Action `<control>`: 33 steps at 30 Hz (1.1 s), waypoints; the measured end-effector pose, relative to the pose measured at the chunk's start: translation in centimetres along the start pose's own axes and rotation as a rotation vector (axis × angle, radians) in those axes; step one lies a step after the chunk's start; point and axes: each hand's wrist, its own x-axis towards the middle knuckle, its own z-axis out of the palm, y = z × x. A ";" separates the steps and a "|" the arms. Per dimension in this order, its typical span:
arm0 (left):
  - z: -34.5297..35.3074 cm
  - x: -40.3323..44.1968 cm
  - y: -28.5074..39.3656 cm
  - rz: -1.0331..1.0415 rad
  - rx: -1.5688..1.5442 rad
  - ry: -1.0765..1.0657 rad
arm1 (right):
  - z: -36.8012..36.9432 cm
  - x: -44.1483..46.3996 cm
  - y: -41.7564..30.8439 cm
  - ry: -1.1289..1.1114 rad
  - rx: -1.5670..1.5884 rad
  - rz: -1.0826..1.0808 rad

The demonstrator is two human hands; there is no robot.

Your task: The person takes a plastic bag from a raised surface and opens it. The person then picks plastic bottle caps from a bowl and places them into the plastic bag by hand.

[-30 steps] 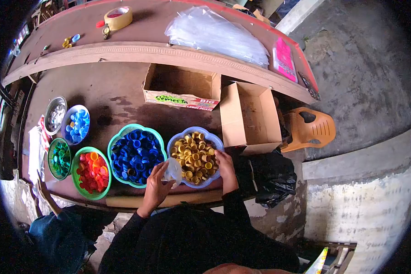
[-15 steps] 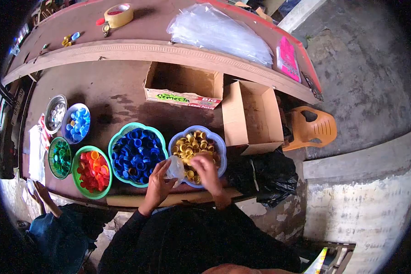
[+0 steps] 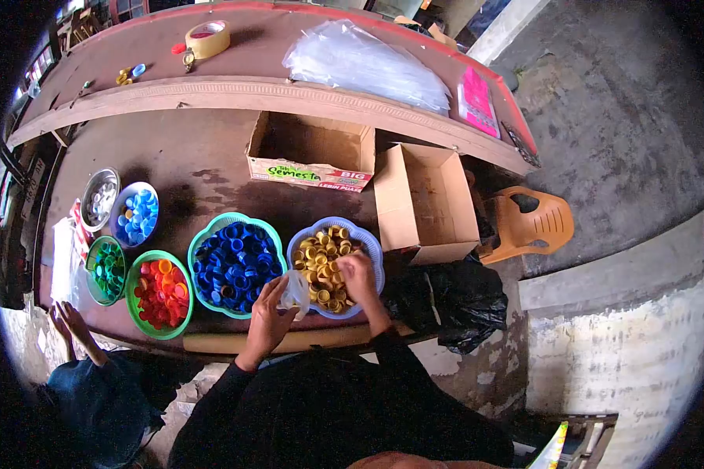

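Note:
My left hand is closed on a small clear plastic bag, held at the near rim between two basins. My right hand is over the right side of a lavender basket full of yellow bottle caps. Its fingers are drawn together among the caps; whatever they pinch is hidden. Left of the bag, a mint-green scalloped basket holds dark blue caps. Beside that stands a green bowl of red and orange caps.
Further left are a small green basket, a bowl of light blue caps and a metal bowl. Two cardboard boxes stand behind. Black plastic lies right. A co-worker's hands are at lower left.
My right hand has moved slightly right and down over the yellow caps. My left hand still holds the bag in nearly the same place. The view has shifted a little.

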 end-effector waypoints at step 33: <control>0.6 1.8 -0.9 -0.050 -0.018 -0.023 | 0.1 0.7 -7.1 -0.111 0.750 0.405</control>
